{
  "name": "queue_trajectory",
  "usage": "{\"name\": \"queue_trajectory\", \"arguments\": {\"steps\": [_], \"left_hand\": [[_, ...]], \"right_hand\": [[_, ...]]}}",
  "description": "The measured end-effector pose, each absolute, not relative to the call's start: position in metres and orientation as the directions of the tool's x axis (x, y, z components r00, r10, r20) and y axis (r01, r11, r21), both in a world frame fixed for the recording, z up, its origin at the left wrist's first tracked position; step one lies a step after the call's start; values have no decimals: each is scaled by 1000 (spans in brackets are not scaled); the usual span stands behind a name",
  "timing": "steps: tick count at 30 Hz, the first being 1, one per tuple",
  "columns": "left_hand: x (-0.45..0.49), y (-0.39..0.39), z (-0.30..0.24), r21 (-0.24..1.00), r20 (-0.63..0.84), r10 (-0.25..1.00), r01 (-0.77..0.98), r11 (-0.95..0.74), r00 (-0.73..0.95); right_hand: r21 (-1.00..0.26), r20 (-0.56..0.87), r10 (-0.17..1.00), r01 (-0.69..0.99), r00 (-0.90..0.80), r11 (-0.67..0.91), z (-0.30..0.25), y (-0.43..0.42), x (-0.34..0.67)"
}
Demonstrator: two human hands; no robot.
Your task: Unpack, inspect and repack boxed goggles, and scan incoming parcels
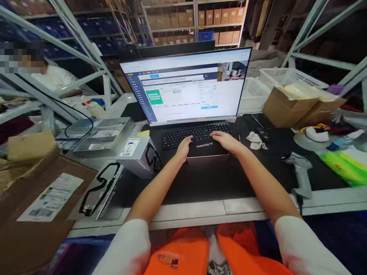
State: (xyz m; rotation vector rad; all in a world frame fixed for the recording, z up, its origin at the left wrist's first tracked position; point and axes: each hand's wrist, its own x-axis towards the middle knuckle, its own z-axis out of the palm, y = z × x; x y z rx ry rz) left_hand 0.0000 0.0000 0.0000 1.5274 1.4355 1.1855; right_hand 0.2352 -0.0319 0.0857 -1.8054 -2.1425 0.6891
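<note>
A small black box with "Wakening" printed on its lid lies on the dark desk mat, overlapping the front of the black keyboard. My left hand grips the box's left side, its thumb along the top edge. At the opposite side my right hand holds the right end, fingers reaching over the far corner. Parts of the fingers are hidden behind the box. Behind the keyboard stands a lit monitor showing a web page with a small camera picture.
Left of me are a grey box with goggles printed on it, a flat goggles package and a large brown carton. On the right lie a barcode scanner, crumpled tissue and an open carton. Another person sits far left.
</note>
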Motion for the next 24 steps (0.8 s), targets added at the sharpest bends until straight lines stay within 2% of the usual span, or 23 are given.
{"name": "queue_trajectory", "arguments": {"steps": [3, 7, 9, 11, 14, 18, 20, 24], "left_hand": [[1, -1, 3, 930, 154, 987, 345, -130, -42], [1, -8, 15, 893, 232, 972, 401, -204, -21], [0, -14, 23, 852, 294, 955, 443, -281, 39], [0, -19, 31, 797, 339, 928, 477, -369, 151], [1, -24, 38, 722, 353, 886, 515, -462, 300], [2, -31, 42, 649, 354, 854, 558, -518, 382], [2, -36, 44, 625, 348, 842, 567, -537, 413], [5, -36, 45, 639, 294, 854, 576, -509, 429]], "right_hand": [[-424, -159, 978, 904, -133, 54, 79, -30, 235], [-396, -105, 989, 917, -101, 51, 69, -29, 233], [-426, -75, 993, 903, -96, 55, 65, -28, 231], [-413, -103, 989, 909, -108, 57, 62, -28, 229], [-306, -161, 975, 947, -150, 95, 62, -31, 227], [-166, -81, 986, 978, -144, 129, 63, -40, 218], [-141, -37, 982, 974, -185, 178, 62, -45, 211], [-155, 4, 927, 916, -374, 370, 59, -52, 199]]}}
